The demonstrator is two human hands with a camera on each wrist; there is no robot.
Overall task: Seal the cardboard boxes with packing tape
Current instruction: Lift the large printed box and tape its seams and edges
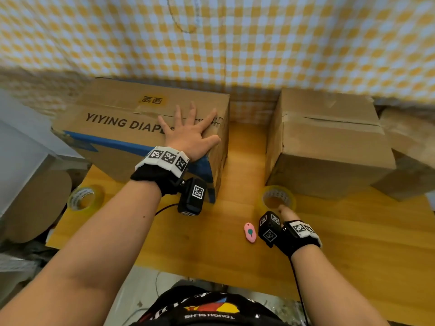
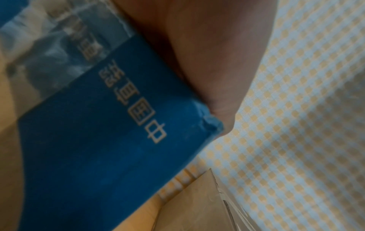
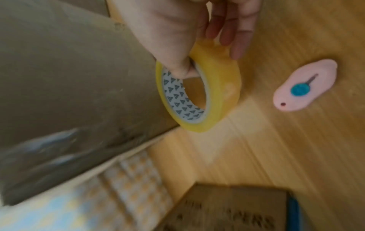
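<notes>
A large cardboard box printed "YIYING DIAPERS" with a blue stripe (image 1: 113, 128) stands on the left of the wooden table (image 1: 211, 243). My left hand (image 1: 190, 132) lies flat on its top with the fingers spread. In the left wrist view the palm (image 2: 207, 54) rests at the box's blue corner (image 2: 110, 140). A plain cardboard box (image 1: 329, 147) stands on the right. My right hand (image 1: 286, 211) grips a yellowish roll of packing tape (image 1: 279, 200) just in front of that box; the thumb is hooked through the roll (image 3: 199, 93) and the fingers (image 3: 235, 34) lie on its outside.
A pink cutter (image 1: 250, 232) lies on the table left of my right wrist. A second tape roll (image 1: 82, 198) sits at the table's left edge. More cardboard boxes (image 1: 409, 149) stand at the far right. A checked yellow cloth (image 1: 235, 38) hangs behind the table.
</notes>
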